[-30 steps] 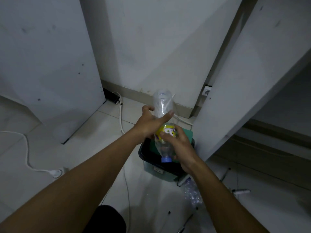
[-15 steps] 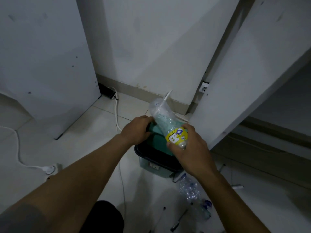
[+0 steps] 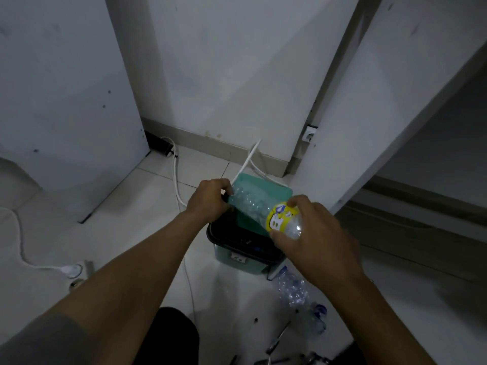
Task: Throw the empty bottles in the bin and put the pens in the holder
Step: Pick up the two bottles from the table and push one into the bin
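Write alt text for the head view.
Right hand holds a clear plastic bottle with a yellow label over a teal bin with a black liner, while the left hand holds its teal lid open. A crushed clear bottle lies on the white tiled floor.

Bottle [image 3: 266, 210] now tilted binward

Home room: tiled floor [image 3: 66, 233], white walls, wall socket [image 3: 308, 134], power cable [image 3: 18, 233], small bin [image 3: 237, 255].
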